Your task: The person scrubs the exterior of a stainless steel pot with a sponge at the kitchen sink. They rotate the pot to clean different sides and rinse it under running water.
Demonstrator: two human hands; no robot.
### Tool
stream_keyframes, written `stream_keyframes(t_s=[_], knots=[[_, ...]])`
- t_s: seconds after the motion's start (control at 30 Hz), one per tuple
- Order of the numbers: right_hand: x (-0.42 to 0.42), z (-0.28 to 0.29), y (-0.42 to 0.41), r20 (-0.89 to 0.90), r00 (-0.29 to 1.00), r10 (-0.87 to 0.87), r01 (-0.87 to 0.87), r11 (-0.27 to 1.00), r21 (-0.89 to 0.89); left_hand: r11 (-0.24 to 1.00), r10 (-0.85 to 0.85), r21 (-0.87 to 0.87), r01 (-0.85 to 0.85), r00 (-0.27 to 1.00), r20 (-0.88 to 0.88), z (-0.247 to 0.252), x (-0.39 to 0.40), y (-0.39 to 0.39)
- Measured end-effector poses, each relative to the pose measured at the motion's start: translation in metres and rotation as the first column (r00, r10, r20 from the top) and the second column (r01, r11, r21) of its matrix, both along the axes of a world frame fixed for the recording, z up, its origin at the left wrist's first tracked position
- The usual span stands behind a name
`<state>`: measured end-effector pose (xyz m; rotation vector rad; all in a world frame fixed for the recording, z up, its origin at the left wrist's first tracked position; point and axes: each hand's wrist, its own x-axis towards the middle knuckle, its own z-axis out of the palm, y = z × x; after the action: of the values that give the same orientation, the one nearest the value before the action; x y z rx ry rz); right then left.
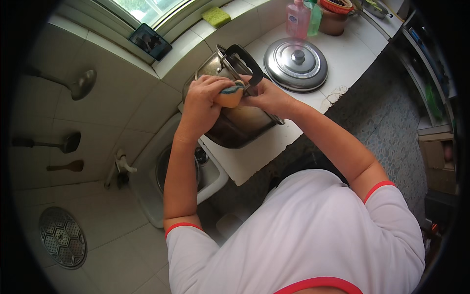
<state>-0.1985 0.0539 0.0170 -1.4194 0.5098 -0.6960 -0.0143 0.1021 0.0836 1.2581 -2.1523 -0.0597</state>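
Note:
A large stainless steel pot [238, 128] lies tilted on the white tiled counter beside the sink, its outside browned and dark in places. My left hand [203, 103] grips an orange sponge [229, 100] with a dark scouring side, held at the pot near its handle. My right hand [270, 96] is at the pot's black-gripped handle [248, 62]; its fingers are partly hidden behind the metal, and they seem to hold the handle's lower end. A round steel lid [295, 64] with a knob lies flat on the counter to the right of the pot.
A white sink [216, 180] holding a metal basin sits below left, near a tap [125, 165]. A phone [149, 41] and a green sponge [216, 17] are on the window ledge. Pink [297, 20] and green bottles stand behind the lid. Utensils hang on the left wall.

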Motion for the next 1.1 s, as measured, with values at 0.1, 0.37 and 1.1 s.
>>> stream_keyframes(t_s=[0.1, 0.37, 1.1], knots=[[-0.007, 0.01, 0.003, -0.011, 0.986, -0.165, 0.165, 0.98, 0.107, 0.966, 0.252, -0.044, -0.255, 0.965, -0.069, -0.005, 0.014, -0.01], [-0.007, -0.021, 0.004, -0.173, 0.946, -0.274, 0.24, 0.952, -0.19, 0.971, 0.199, -0.129, -0.201, 0.98, -0.027, -0.013, -0.01, -0.031], [-0.004, -0.006, -0.01, -0.08, 0.97, -0.231, 0.232, 0.973, 0.009, 0.981, 0.184, 0.042, -0.192, 0.973, 0.139, 0.008, 0.015, 0.007]])
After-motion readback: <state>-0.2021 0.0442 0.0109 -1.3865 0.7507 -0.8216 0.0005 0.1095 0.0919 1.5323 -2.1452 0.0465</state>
